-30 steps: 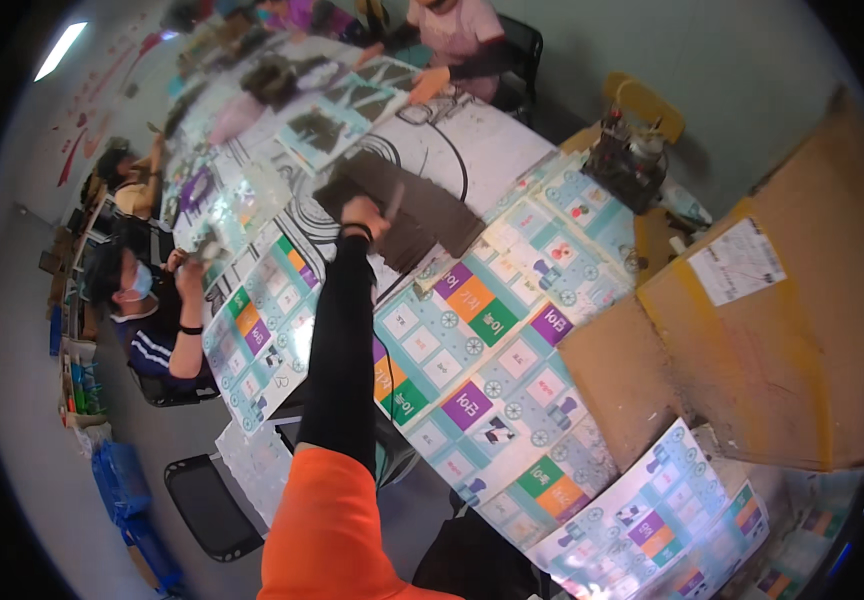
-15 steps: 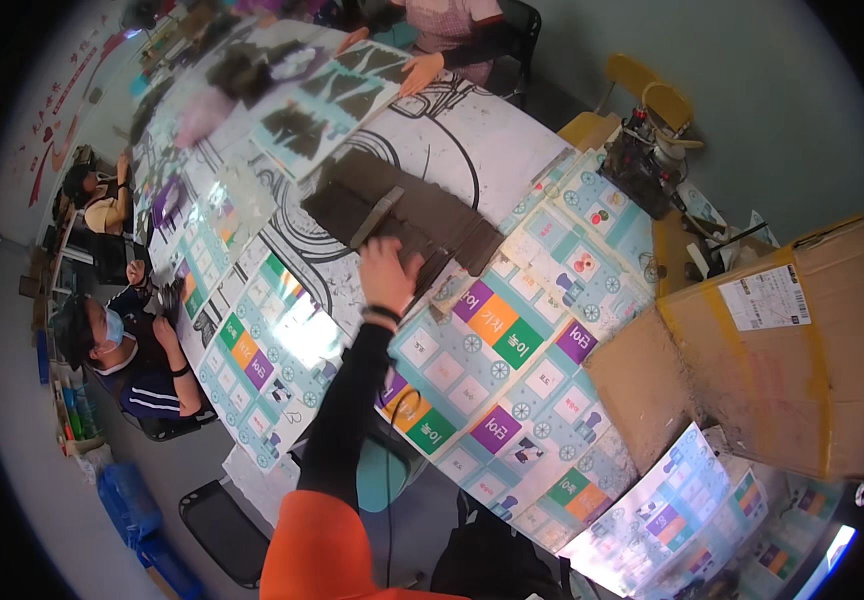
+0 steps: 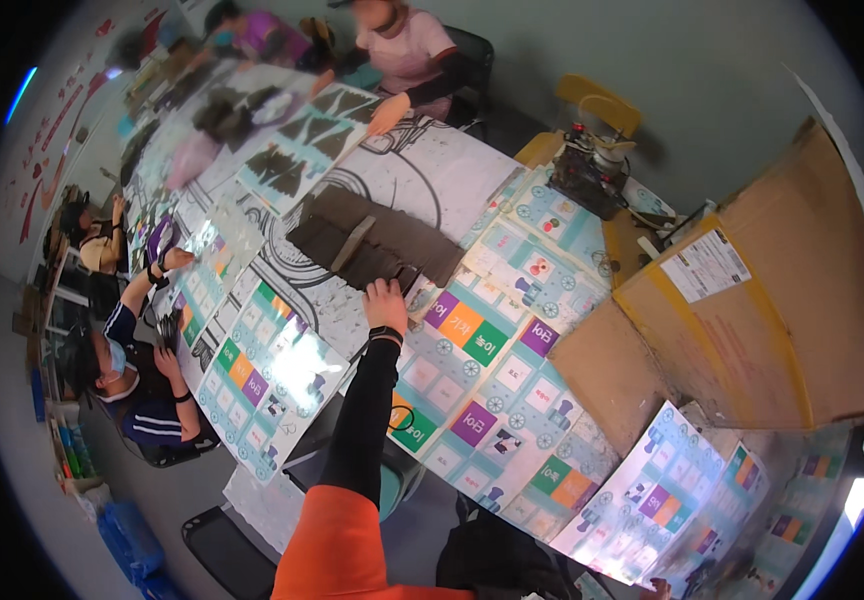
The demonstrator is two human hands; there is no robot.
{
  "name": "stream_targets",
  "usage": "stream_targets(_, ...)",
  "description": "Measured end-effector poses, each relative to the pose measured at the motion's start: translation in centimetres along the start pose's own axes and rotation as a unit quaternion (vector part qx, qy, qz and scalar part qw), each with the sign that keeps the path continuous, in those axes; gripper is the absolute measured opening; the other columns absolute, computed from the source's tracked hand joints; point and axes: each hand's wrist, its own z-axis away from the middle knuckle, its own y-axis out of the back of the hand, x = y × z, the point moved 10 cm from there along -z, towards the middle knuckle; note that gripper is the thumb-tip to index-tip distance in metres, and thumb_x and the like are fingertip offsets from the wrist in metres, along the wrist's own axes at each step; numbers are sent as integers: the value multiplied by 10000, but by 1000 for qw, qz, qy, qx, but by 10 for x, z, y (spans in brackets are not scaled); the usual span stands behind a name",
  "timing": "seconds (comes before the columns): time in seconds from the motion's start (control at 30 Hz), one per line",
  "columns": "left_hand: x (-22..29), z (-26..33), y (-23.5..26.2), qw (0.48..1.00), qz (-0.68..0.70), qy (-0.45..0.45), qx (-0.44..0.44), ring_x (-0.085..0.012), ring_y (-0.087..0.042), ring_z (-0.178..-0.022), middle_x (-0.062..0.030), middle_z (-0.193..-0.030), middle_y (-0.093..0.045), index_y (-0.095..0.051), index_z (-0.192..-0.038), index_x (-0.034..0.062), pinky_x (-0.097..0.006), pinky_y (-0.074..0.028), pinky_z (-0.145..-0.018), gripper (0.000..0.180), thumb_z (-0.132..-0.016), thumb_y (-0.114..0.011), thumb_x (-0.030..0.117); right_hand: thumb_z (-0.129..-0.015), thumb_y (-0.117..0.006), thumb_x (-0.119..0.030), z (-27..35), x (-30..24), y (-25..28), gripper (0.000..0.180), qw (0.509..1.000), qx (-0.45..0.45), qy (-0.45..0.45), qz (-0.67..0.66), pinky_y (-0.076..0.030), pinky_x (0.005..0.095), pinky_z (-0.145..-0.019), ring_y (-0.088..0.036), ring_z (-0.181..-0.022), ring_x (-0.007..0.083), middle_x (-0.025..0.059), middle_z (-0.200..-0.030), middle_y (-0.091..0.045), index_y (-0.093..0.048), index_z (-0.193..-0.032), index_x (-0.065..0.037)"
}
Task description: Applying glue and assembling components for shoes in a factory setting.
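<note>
My left hand (image 3: 386, 305) reaches out in a black sleeve to the near edge of a pile of dark grey-brown sheets (image 3: 407, 232). Its fingers point away from me and rest at that edge, beside a small dark folded piece (image 3: 408, 279). What lies under the fingertips is hidden. A narrow greyish strip (image 3: 354, 243) lies across the pile. At the bottom edge only some fingers of my right hand (image 3: 658, 589) show, near a hanging printed sheet (image 3: 642, 505).
Printed sheets (image 3: 472, 425) cover the near tabletop. An open cardboard box (image 3: 732, 310) stands at the right, with a dark machine (image 3: 592, 170) behind it. Beyond are cut dark pieces on boards (image 3: 297, 150). Co-workers sit at the far side (image 3: 407, 55) and left (image 3: 142, 385).
My left hand has come down onto the near edge of the pile. My view has shifted, bringing fingers in at the bottom right. The left co-worker's arm now reaches over the table.
</note>
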Motion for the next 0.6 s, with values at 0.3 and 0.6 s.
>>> stream_targets(0.3,43,106,12,874,442,123,-163,-321,-702,-754,-175,-769,-708,-668,-823,-9,-407,-524,-698,347,-748,-790,307,-705,-613,-18,-6,-18,-8,318,986,65,84,-127,-485,466,-892,-598,-981,414,210,-980,-617,-631,-1023,-5)
stream_targets(0.6,441,479,213,358,690,-47,-627,-58,-593,-921,36,-963,-641,-623,-1021,57,-243,-494,-843,251,-837,-790,23,-829,-785,-182,-24,-199,25,598,908,-71,299,-286,-526,417,-937,-579,-1166,375,169,-1296,-565,-522,-1347,-40)
